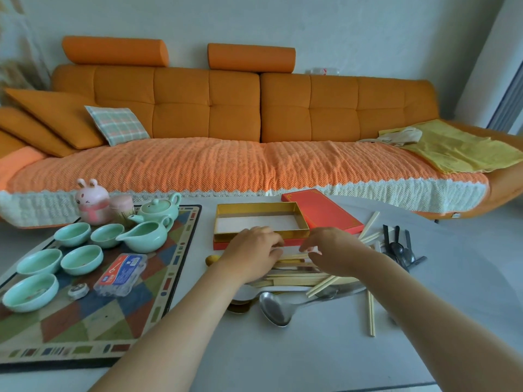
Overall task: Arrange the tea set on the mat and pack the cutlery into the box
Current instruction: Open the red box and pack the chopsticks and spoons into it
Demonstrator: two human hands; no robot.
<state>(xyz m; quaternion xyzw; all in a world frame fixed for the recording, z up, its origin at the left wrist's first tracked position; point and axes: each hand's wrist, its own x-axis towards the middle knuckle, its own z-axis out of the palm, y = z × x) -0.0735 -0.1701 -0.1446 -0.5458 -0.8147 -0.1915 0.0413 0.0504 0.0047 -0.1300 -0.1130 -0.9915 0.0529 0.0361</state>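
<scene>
On the patterned mat (158, 281) at the left stand a pale green teapot (158, 209), a pitcher (145, 236) and several green cups (82, 258). The gold-lined box (257, 222) lies open in the middle, holding nothing, with its red lid (322, 212) beside it. A heap of wooden chopsticks (297, 278) lies in front of the box. My left hand (253, 251) and my right hand (331, 250) are both over this heap with curled fingers, pinching a chopstick (294, 256) between them. A steel ladle (276, 308) lies nearer to me.
A pink rabbit jar (92, 203), a toothpick holder (121, 207), a plastic case (121, 274) and a small round tin (78, 290) share the mat. Dark spoons (400, 250) and loose chopsticks (370, 315) lie at the right. An orange sofa (240, 123) runs behind the table.
</scene>
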